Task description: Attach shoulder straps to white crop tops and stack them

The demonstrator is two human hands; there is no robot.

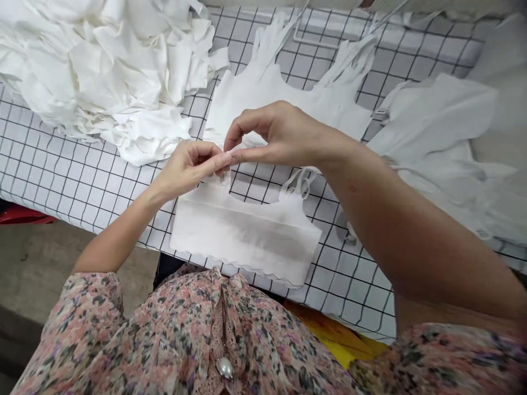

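Note:
A small white strappy top [247,230] lies flat on the checked table [61,175] right in front of me, its scalloped hem toward me. My left hand [189,167] and my right hand [275,134] meet above its left shoulder. Both pinch the top's thin left strap [234,149] between fingertips. The right strap [297,184] lies loose in a loop on the cloth. My right forearm crosses over the table's right side.
A big heap of white fabric pieces [102,66] fills the far left. Another white top [288,88] lies flat behind my hands, and more white garments [444,137] spread at the right. A wire hanger [313,39] rests at the back. Something yellow [333,334] sits under the table edge.

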